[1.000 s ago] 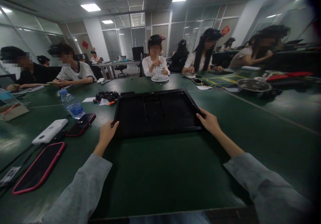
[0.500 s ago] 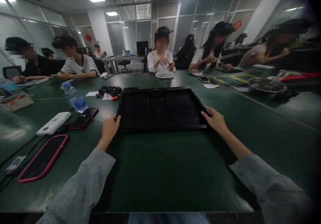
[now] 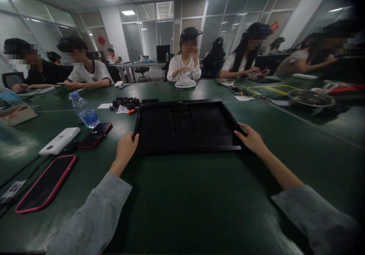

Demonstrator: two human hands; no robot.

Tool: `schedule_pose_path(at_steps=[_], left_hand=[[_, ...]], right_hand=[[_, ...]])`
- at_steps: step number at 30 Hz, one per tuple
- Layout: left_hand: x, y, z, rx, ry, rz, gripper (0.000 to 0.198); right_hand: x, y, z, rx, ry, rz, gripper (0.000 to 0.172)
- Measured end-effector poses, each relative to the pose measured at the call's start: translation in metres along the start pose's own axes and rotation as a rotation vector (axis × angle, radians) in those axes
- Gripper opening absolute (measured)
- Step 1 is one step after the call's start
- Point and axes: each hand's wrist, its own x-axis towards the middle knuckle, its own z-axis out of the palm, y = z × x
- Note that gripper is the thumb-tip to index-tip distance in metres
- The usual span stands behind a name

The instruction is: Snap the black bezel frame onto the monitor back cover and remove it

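A shallow black rectangular tray (image 3: 154, 127) with a raised rim and two ridges across its middle lies in front of me, on or just over the green table. My left hand (image 3: 127, 147) is closed on the tray's left edge, thumb on the near side. At the opposite end, my right hand (image 3: 251, 139) grips the right edge, with its fingers partly hidden behind the rim.
To my left are a red-edged phone (image 3: 47, 184), a second phone (image 3: 95, 135), a white power bank (image 3: 59, 141) with cables and a water bottle (image 3: 84, 110). A metal bowl (image 3: 310, 98) stands at the right. Across the green table (image 3: 182, 201), a person sits behind a white fan (image 3: 185, 84).
The tray and my right hand appear slightly farther right, while the whole view has also shifted a little. The person opposite has raised one hand toward the head.
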Motion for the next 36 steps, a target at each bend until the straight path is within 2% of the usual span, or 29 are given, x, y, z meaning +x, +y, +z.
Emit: schedule_pose_path(at_steps=[5, 9, 11, 14, 16, 20, 26, 31, 36], left_hand=[[0.002, 0.000, 0.005, -0.060, 0.018, -0.034, 0.050], [0.008, -0.005, 0.005, -0.191, 0.016, -0.062, 0.053], [0.011, -0.010, 0.004, -0.226, 0.027, -0.093, 0.052], [0.016, -0.017, 0.005, -0.247, 0.051, -0.132, 0.049], [0.018, -0.020, 0.006, -0.260, 0.059, -0.146, 0.049], [0.021, -0.023, 0.007, -0.281, 0.052, -0.164, 0.050], [0.021, -0.024, 0.007, -0.319, 0.037, -0.138, 0.052], [0.020, -0.027, 0.010, -0.368, 0.066, -0.085, 0.051], [0.023, -0.031, 0.012, -0.347, 0.066, -0.084, 0.051]], right_hand=[[0.000, -0.001, 0.005, 0.054, 0.012, 0.017, 0.061], [-0.004, -0.001, 0.001, 0.099, 0.053, 0.008, 0.060], [-0.010, -0.004, -0.005, 0.172, -0.031, 0.026, 0.066], [-0.022, -0.016, -0.012, 0.353, -0.266, 0.110, 0.080], [-0.026, -0.027, -0.012, 0.469, -0.304, 0.184, 0.089], [-0.020, -0.047, 0.000, 0.634, -0.195, 0.261, 0.097], [-0.020, -0.053, 0.009, 0.689, -0.086, 0.175, 0.080], [-0.040, -0.046, -0.006, 0.612, 0.059, 0.117, 0.075], [-0.061, -0.021, -0.037, 0.488, 0.286, 0.143, 0.074]])
